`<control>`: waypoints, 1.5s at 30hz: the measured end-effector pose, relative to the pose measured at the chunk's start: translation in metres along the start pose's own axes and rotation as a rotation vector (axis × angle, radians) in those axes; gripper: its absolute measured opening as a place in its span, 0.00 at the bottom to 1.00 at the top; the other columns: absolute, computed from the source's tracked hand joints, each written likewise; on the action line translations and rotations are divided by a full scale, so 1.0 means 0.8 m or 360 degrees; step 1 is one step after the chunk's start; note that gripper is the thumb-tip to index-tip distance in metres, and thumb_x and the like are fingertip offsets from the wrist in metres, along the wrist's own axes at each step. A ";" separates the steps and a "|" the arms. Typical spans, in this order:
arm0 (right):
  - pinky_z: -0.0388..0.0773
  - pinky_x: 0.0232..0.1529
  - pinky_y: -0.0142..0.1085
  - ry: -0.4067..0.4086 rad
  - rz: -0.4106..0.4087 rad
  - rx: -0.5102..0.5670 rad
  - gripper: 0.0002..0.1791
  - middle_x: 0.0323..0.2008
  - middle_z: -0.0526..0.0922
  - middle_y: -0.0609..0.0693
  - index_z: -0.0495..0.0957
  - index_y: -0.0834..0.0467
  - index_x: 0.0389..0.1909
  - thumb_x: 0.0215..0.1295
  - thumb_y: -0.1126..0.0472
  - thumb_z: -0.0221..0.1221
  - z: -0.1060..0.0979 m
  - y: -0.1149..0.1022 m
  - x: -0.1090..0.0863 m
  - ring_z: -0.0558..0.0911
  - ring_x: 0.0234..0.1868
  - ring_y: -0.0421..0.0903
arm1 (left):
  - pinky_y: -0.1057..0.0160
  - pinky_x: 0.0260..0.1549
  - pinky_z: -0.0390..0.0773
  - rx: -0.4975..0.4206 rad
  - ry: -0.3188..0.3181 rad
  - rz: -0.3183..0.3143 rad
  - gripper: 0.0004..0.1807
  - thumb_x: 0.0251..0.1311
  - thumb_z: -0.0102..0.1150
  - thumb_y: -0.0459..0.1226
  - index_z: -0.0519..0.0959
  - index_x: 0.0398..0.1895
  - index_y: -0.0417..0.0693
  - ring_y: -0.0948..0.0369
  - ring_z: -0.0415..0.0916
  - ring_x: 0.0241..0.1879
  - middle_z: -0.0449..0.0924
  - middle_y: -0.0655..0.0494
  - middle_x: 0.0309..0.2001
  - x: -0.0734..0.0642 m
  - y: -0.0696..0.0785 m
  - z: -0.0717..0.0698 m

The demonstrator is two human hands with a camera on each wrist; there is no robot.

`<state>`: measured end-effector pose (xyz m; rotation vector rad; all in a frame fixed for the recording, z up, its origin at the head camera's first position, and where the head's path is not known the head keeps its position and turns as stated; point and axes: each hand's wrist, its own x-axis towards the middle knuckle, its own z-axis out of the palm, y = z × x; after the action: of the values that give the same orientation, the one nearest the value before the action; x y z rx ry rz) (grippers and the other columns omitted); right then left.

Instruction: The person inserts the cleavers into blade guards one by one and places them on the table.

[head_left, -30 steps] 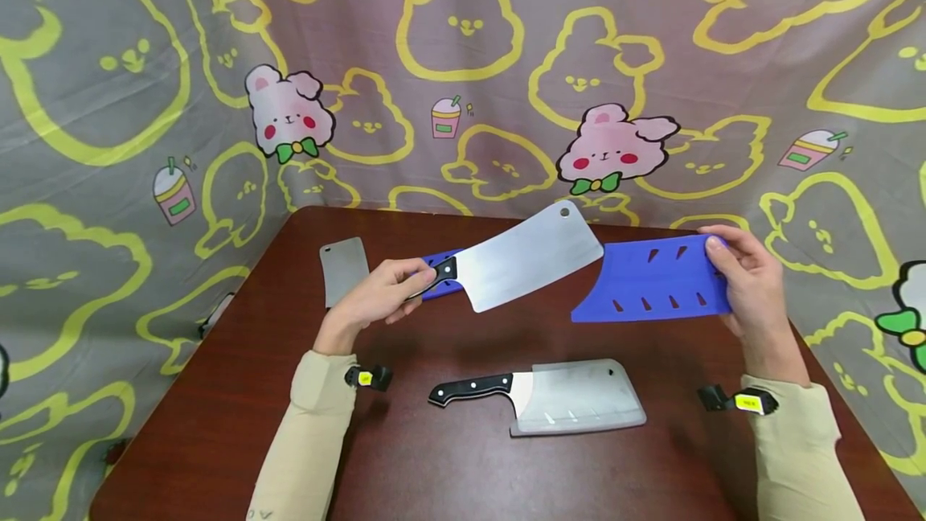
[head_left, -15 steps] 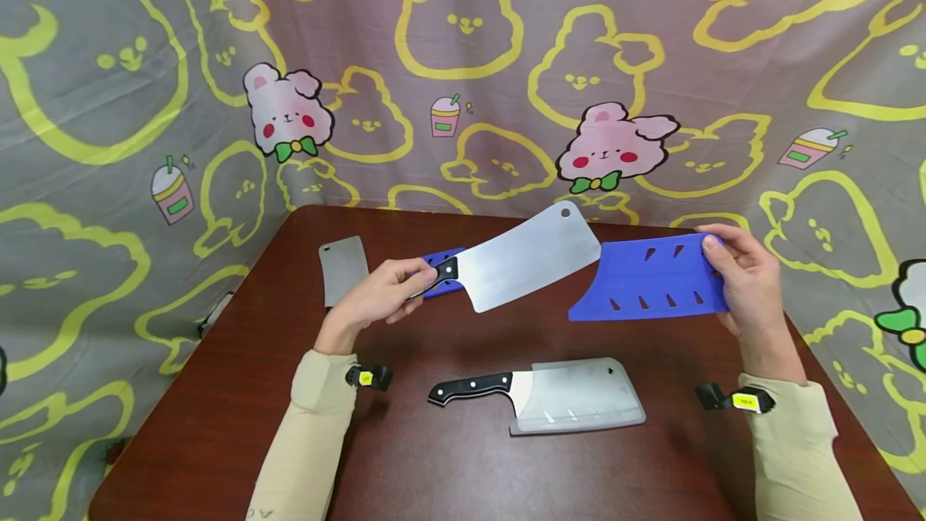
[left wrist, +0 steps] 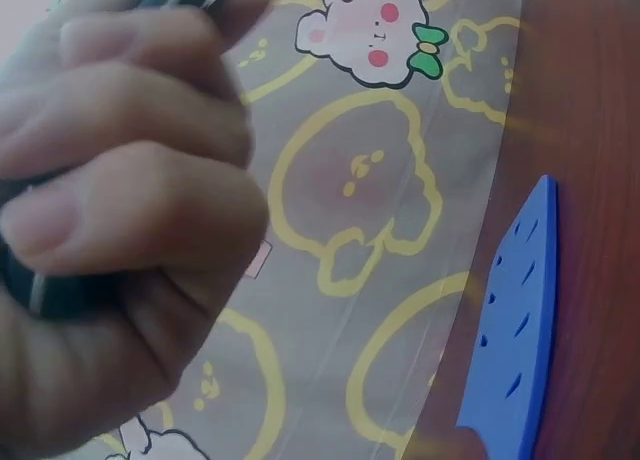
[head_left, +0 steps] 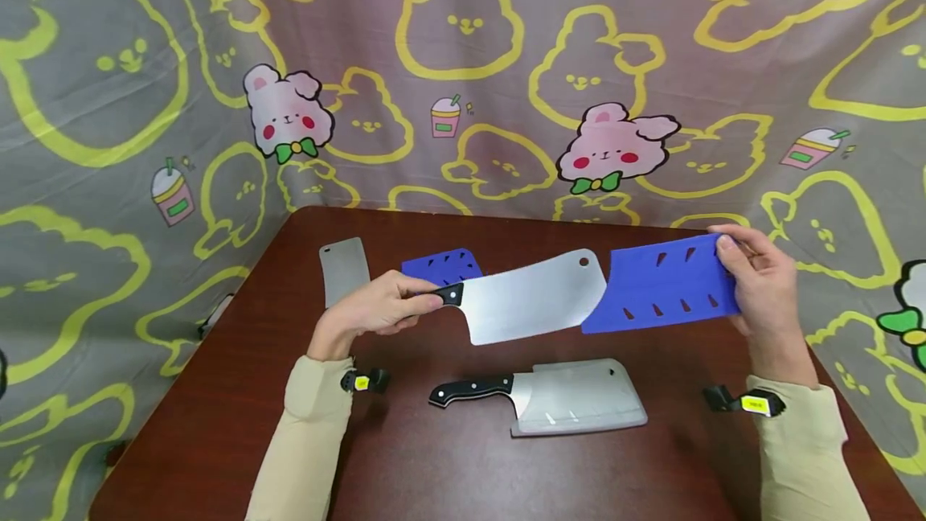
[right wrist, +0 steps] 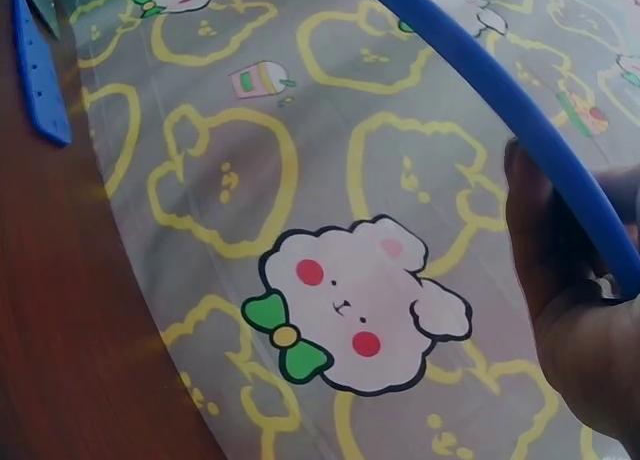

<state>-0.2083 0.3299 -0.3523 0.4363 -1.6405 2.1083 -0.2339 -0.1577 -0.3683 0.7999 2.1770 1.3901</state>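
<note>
In the head view my left hand [head_left: 383, 302] grips the black handle of a cleaver [head_left: 535, 296], its bare steel blade pointing right above the table. The fingers [left wrist: 150, 200] curl round the dark handle in the left wrist view. My right hand [head_left: 763, 284] pinches the far end of a blue slotted blade cover [head_left: 665, 284]. In the right wrist view that cover [right wrist: 500, 90] shows edge-on. The blade's tip corner overlaps the cover's left edge in the head view. Below them lies a second cleaver [head_left: 473, 387] inside a translucent cover [head_left: 593, 396].
Another blue slotted cover [head_left: 444, 265] lies on the brown table [head_left: 275, 392] behind my left hand. A grey blade-shaped piece [head_left: 343, 268] is at the back left, partly hidden by that hand. A patterned curtain [head_left: 499, 63] hangs along the table's back and sides.
The cleaver in my left hand has tilted down, its blade now lower and more level. The blue cover in my right hand has shifted slightly right. More of the back blue cover shows.
</note>
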 end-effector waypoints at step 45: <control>0.81 0.22 0.31 -0.0118 0.0404 -0.0048 0.14 0.33 0.85 0.44 0.76 0.61 0.52 0.72 0.58 0.54 0.090 0.052 -0.024 0.85 0.25 0.38 | 0.66 0.10 0.58 0.0338 0.0130 0.0065 0.19 0.71 0.51 0.51 0.75 0.23 0.53 0.62 0.56 0.10 0.65 0.58 0.12 0.033 0.046 0.055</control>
<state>-0.2145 0.2492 -0.3783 0.3137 -1.8526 2.2682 -0.2168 -0.0987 -0.3537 0.8809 2.4135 1.2447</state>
